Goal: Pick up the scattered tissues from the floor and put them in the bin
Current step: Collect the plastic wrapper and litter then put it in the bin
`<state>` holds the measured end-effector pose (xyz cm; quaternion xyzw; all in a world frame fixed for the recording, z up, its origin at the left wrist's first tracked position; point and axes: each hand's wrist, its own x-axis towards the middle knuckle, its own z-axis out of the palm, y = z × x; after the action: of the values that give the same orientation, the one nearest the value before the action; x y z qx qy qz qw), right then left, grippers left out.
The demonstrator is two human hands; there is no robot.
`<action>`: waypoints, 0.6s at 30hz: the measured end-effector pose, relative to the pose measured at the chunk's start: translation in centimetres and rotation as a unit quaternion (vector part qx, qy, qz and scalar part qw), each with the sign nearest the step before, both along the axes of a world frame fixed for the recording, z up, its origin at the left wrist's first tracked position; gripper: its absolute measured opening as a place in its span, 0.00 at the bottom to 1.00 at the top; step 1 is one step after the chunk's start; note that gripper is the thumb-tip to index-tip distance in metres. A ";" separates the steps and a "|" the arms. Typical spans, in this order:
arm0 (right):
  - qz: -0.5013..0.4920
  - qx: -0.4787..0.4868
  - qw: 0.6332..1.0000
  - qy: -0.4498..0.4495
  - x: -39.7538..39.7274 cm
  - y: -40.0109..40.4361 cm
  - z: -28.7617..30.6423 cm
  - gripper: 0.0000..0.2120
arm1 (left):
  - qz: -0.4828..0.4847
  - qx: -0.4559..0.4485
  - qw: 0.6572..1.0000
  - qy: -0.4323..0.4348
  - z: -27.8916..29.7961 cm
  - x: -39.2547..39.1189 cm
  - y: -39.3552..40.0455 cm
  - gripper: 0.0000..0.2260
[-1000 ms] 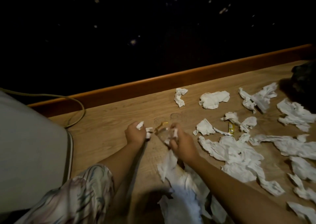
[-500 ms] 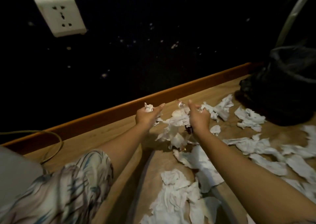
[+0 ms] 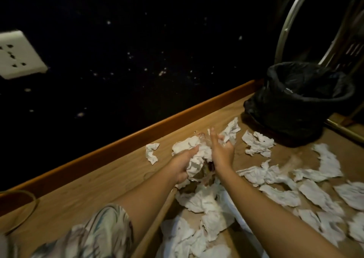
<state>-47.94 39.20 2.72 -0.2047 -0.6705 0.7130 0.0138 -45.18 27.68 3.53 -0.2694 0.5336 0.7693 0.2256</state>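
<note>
White tissues [image 3: 279,193], dozens, litter the wooden floor [image 3: 82,181]. Left hand [image 3: 182,165] and right hand [image 3: 221,151] clutch one bundle [image 3: 197,159]. Bin [image 3: 299,104] at two o'clock; nearly all remains uncollected.

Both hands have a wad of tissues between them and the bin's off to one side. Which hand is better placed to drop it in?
Right, probably. The right hand sits on the side toward the black-lined bin; the left hand would have to cross over it. Both hold the tissue bundle.
</note>
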 end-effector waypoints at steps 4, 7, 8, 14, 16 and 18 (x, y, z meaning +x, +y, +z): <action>0.094 -0.083 0.992 -0.035 -0.1 0.8 -0.6 0.30 | 0.021 -0.093 0.995 0.032 2.5 -2.7 0.2 0.10; 0.145 -0.183 0.969 -0.082 -1.4 1.8 -0.6 0.33 | 0.020 -0.118 0.991 0.055 4.3 -5.1 0.2 0.12; 0.147 -0.201 0.965 -0.084 -1.9 2.3 -0.4 0.31 | 0.007 -0.133 0.989 0.062 4.7 -5.9 0.3 0.12; 0.045 -0.210 0.975 -0.054 -5.6 7.3 1.5 0.19 | -0.012 -0.215 0.970 0.113 6.9 -12.4 2.9 0.15; -0.003 -0.219 0.975 -0.031 -7.3 9.8 2.2 0.19 | -0.017 -0.196 0.972 0.131 7.7 -15.0 5.0 0.13; -0.037 -0.241 0.970 0.002 -9.1 12.2 3.2 0.20 | -0.047 -0.165 0.975 0.141 8.6 -17.1 7.9 0.11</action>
<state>-57.02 51.44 5.97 -0.2252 -0.4707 0.8531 -0.0077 -62.30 35.59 12.12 -0.1668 0.6917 0.6893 0.1361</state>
